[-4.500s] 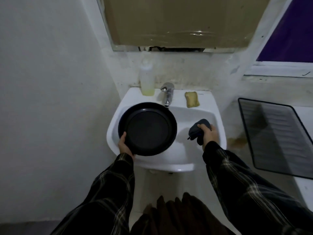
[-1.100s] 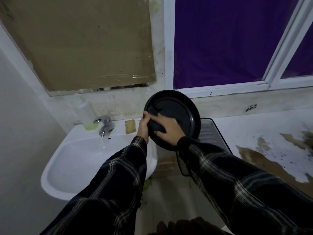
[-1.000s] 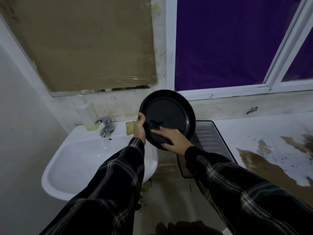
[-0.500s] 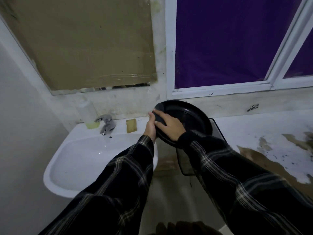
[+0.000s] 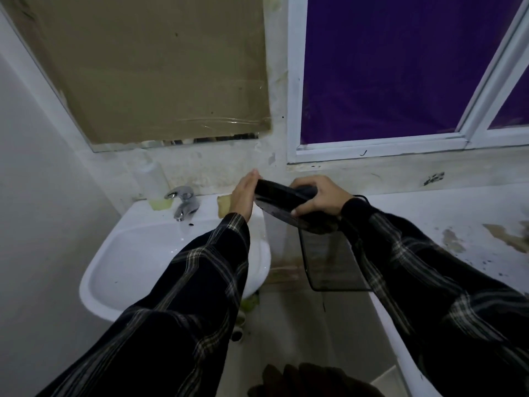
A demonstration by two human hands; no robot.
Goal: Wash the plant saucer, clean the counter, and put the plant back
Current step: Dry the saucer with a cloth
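I hold the black plant saucer (image 5: 279, 214) almost flat and edge-on between both hands, above the gap between the sink and the counter. My left hand (image 5: 242, 194) presses against its left rim with straight fingers pointing up. My right hand (image 5: 322, 196) grips the right side, fingers on top and thumb underneath. A dark cloth (image 5: 307, 190) is bunched under those fingers on the saucer's upper face. The plant is not in view.
White sink (image 5: 114, 270) at left with a tap (image 5: 183, 202), a yellow sponge (image 5: 223, 206) and a pale bottle (image 5: 150, 179) on its back ledge. A black wire-rimmed tray (image 5: 329, 267) lies on the white counter (image 5: 429, 213), which carries brown stains (image 5: 506, 236).
The saucer went from upright and facing me to tipped nearly flat and lower. My right hand with the cloth slid from its face to its right rim.
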